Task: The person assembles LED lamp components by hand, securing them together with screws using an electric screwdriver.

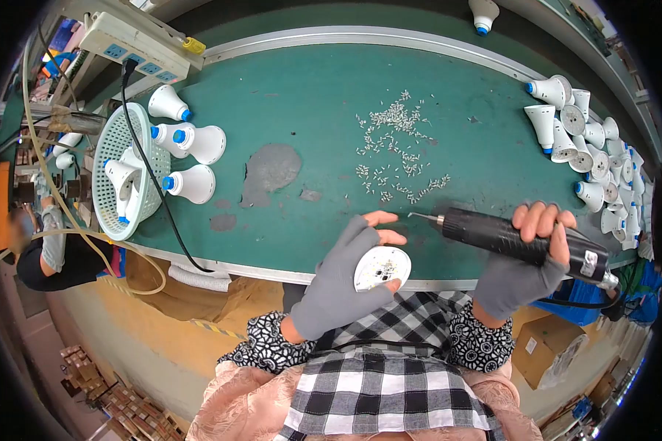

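In a grey fingerless glove, my left hand (346, 272) holds a white lamp housing (371, 273) near the bench's front edge, its round face with small parts turned up. The thumb lies on the rim, and two fingers stretch past it. My right hand (529, 261), gloved the same way, is wrapped round a black electric screwdriver (493, 234). The driver's thin tip points left, just beyond my left fingertips and apart from the housing. Small screws (397, 117) lie scattered on the green bench (324, 88) beyond both hands.
Many white lamp housings (541, 125) crowd the right side. At left stand a pale green basket (103, 198) with housings, more housings (195, 184) beside it, a black cable (154, 173) and a power strip (129, 44). Another person (40, 253) is at far left.
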Motion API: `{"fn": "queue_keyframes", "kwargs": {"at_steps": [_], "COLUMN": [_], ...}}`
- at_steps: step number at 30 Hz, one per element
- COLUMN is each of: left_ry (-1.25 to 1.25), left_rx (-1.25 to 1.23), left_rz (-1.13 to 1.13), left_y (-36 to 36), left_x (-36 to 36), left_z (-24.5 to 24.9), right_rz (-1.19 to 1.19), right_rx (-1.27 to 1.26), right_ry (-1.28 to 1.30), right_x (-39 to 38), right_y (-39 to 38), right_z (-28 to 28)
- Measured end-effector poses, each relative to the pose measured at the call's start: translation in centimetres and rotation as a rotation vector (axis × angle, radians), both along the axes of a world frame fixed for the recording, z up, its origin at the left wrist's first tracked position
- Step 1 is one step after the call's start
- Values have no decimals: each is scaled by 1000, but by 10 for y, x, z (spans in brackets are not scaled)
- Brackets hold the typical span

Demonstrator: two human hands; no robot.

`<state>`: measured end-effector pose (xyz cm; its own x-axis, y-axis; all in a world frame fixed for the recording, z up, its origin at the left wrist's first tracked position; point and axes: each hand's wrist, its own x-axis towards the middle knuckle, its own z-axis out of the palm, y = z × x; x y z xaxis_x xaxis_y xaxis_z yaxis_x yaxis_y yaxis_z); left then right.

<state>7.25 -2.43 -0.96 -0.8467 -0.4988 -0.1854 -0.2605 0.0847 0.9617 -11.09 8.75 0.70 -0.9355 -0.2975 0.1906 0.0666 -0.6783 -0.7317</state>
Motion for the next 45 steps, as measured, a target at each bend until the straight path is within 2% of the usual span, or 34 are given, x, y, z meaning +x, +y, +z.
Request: {"fn": "queue_keyframes", "kwargs": {"at_steps": [3, 6, 9, 12, 21, 34, 39, 45], "left_ry": [44, 99, 80, 77, 100, 44, 44, -21], "left_rx": [284, 387, 485, 468, 77, -123, -196, -401], "left_rz": [-131, -241, -256, -266, -278, -302, -303, -319], "left_y": [-5, -9, -7, -6, 3, 10, 13, 20], "left_x": [0, 1, 0, -1, 0, -2, -4, -5], "left_z": [4, 6, 6, 10, 8, 12, 13, 13], "right_rz": [105, 165, 229, 225, 153, 119, 168, 306], "right_rx": [-91, -154, -184, -183, -162, -141, -148, -122], "right_ry": [54, 105, 138, 123, 59, 18, 13, 57], "right_x": [-2, -4, -5, -3, -2, 1, -3, -9], "right_y": [17, 31, 39, 42, 42, 40, 43, 44], "right_z": [10, 16, 21, 23, 25, 26, 25, 25]}}
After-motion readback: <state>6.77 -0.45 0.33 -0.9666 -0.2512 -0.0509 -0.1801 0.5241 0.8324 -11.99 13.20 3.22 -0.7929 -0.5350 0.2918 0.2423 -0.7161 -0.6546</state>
